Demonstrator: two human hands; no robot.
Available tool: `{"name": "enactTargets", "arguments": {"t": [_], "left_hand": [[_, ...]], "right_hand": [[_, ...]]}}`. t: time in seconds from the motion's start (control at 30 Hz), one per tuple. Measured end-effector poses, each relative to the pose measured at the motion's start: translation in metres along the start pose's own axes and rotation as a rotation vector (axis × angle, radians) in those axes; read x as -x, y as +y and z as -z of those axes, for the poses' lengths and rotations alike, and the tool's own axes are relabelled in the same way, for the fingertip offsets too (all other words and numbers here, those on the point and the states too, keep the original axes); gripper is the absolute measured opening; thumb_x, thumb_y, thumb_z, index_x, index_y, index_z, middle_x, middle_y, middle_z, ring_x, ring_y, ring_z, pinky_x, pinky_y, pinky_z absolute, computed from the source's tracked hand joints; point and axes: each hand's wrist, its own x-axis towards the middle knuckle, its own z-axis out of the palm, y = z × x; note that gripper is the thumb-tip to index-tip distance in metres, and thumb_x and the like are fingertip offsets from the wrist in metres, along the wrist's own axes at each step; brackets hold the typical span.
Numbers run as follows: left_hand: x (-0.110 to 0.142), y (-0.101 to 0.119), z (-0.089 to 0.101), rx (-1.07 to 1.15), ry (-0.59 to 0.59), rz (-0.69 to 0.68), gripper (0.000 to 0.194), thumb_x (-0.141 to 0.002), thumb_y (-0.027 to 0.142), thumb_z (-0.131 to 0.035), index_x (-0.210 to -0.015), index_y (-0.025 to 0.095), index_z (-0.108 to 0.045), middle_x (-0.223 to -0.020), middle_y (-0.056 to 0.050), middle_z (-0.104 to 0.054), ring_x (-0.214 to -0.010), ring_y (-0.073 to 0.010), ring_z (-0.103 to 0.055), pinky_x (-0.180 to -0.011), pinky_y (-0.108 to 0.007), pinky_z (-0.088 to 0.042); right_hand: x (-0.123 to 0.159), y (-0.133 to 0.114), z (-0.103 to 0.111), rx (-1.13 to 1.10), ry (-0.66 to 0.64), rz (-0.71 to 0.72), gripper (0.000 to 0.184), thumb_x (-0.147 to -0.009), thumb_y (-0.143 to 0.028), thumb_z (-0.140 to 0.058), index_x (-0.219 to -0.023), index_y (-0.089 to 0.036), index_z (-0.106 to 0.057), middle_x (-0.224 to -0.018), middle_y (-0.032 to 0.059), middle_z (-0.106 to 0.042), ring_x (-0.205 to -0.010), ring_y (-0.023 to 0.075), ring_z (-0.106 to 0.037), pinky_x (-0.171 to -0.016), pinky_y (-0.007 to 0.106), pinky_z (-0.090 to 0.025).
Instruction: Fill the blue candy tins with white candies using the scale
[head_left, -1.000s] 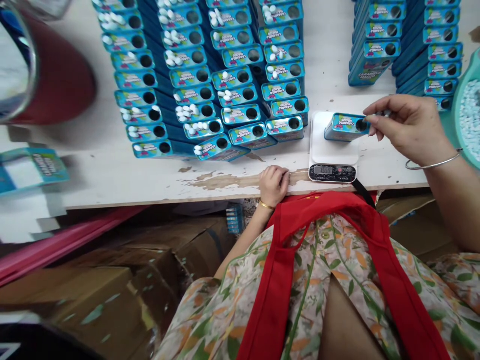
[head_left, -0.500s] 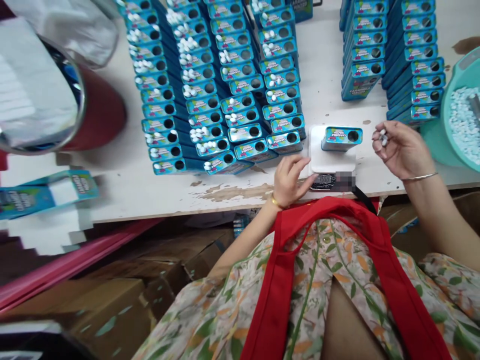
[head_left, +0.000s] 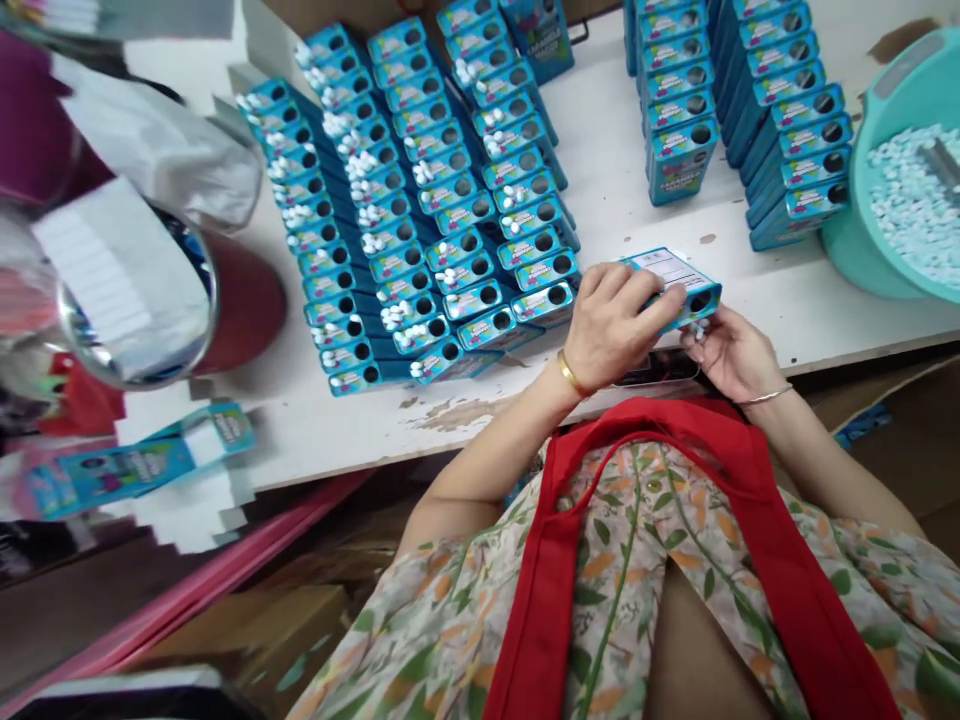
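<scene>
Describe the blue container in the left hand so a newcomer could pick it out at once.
Start at the white table, along its edge nearest the red apron. There the left hand grips a blue container, with the right hand, pinching small white pieces, close to its holed end. Unlike the containers standing in rows, it is tilted, its pale printed panel facing up.

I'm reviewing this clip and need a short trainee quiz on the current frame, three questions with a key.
1. True or false: the left hand holds the blue candy tin bolt upright.
2. What does the right hand have at its fingertips?
3. In the picture, the turquoise tub stands at the: (a) far left, (b) far right, (c) bottom middle.

Key: 1. False, it is tilted. 2. Small white candies. 3. b.
</scene>
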Motion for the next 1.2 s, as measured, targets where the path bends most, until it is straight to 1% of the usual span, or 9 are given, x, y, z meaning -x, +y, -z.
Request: {"name": "enactTargets", "arguments": {"t": [0.17,0.3,0.47,0.63,0.73,0.83,0.93,1.07,1.2], "left_hand": [[0.009,0.002,0.004,-0.069,0.009,-0.034,0.023,-0.104,0.029,-0.048,-0.12,0.03,-0.064,-0.098,-0.006,-0.068,-0.092,-0.0212,-0.059,-0.092,-0.043,-0.04],[0.019,-0.002,0.002,-0.077,0.049,-0.029,0.024,-0.102,0.029,-0.054,-0.124,0.033,-0.063,-0.105,-0.005,-0.07,-0.092,-0.0195,-0.06,-0.095,-0.042,-0.039],[0.025,-0.005,-0.001,-0.147,0.076,-0.051,0.024,-0.102,0.026,-0.052,-0.121,0.034,-0.064,-0.101,-0.004,-0.071,-0.087,-0.0186,-0.059,-0.092,-0.04,-0.039],[0.026,-0.003,0.005,-0.072,0.091,-0.025,0.024,-0.103,0.032,-0.053,-0.124,0.034,-0.063,-0.105,-0.004,-0.069,-0.09,-0.0202,-0.059,-0.093,-0.042,-0.037],[0.023,-0.006,0.002,-0.018,0.068,0.035,0.031,-0.102,0.046,-0.052,-0.123,0.027,-0.063,-0.104,-0.008,-0.068,-0.095,-0.0237,-0.059,-0.092,-0.043,-0.038],[0.017,-0.01,-0.008,0.044,0.07,0.103,0.042,-0.1,0.057,-0.05,-0.123,0.023,-0.061,-0.103,-0.01,-0.066,-0.097,-0.0256,-0.058,-0.088,-0.043,-0.041],[0.012,-0.015,-0.018,0.105,0.085,0.133,0.045,-0.1,0.06,-0.049,-0.124,0.023,-0.057,-0.105,-0.009,-0.066,-0.098,-0.0257,-0.059,-0.086,-0.042,-0.044],[0.009,-0.021,-0.025,0.186,0.084,0.127,0.045,-0.1,0.062,-0.048,-0.123,0.024,-0.055,-0.106,-0.009,-0.066,-0.099,-0.0246,-0.062,-0.086,-0.041,-0.049],[0.01,-0.026,-0.019,0.223,0.066,0.129,0.051,-0.099,0.066,-0.047,-0.129,0.025,-0.052,-0.113,-0.01,-0.066,-0.107,-0.0262,-0.063,-0.092,-0.045,-0.051]], "right_hand": [[-0.004,0.005,-0.011,-0.106,0.08,-0.076,0.018,-0.097,-0.026,-0.057,-0.083,-0.016,-0.055,-0.068,0.001,-0.059,-0.054,0.0076,-0.054,-0.044,0.015,-0.042],[-0.005,0.006,-0.015,-0.127,0.036,-0.022,0.01,-0.094,-0.024,-0.058,-0.088,-0.015,-0.059,-0.073,0.001,-0.061,-0.056,0.0078,-0.055,-0.047,0.017,-0.044],[0.0,0.001,-0.021,-0.108,0.086,-0.116,0.02,-0.099,-0.019,-0.045,-0.084,-0.014,-0.057,-0.069,0.0023,-0.058,-0.054,0.0088,-0.055,-0.045,0.017,-0.04],[0.006,0.0,-0.023,-0.098,-0.005,-0.047,0.017,-0.098,-0.023,-0.051,-0.085,-0.014,-0.058,-0.07,0.0009,-0.055,-0.057,0.0087,-0.055,-0.047,0.017,-0.043],[0.003,0.0,-0.014,-0.061,-0.014,-0.053,0.014,-0.094,-0.024,-0.058,-0.083,-0.015,-0.057,-0.072,0.0013,-0.058,-0.057,0.0077,-0.055,-0.048,0.016,-0.044],[0.0,-0.001,0.0,-0.038,0.048,-0.093,0.013,-0.092,-0.025,-0.06,-0.087,-0.013,-0.061,-0.071,0.0018,-0.059,-0.056,0.0073,-0.054,-0.046,0.015,-0.042],[0.001,-0.001,0.017,0.002,0.094,-0.037,0.022,-0.087,-0.032,-0.071,-0.093,-0.012,-0.065,-0.068,-0.0006,-0.057,-0.053,0.0073,-0.053,-0.04,0.016,-0.035],[0.004,0.001,0.036,0.065,0.075,0.056,0.043,-0.073,-0.048,-0.088,-0.086,-0.016,-0.062,-0.06,-0.005,-0.05,-0.045,0.0063,-0.045,-0.037,0.017,-0.026],[0.006,-0.003,0.046,0.068,0.07,0.012,0.039,-0.075,-0.049,-0.084,-0.086,-0.017,-0.063,-0.061,-0.0039,-0.051,-0.047,0.007,-0.045,-0.039,0.018,-0.03]]}}
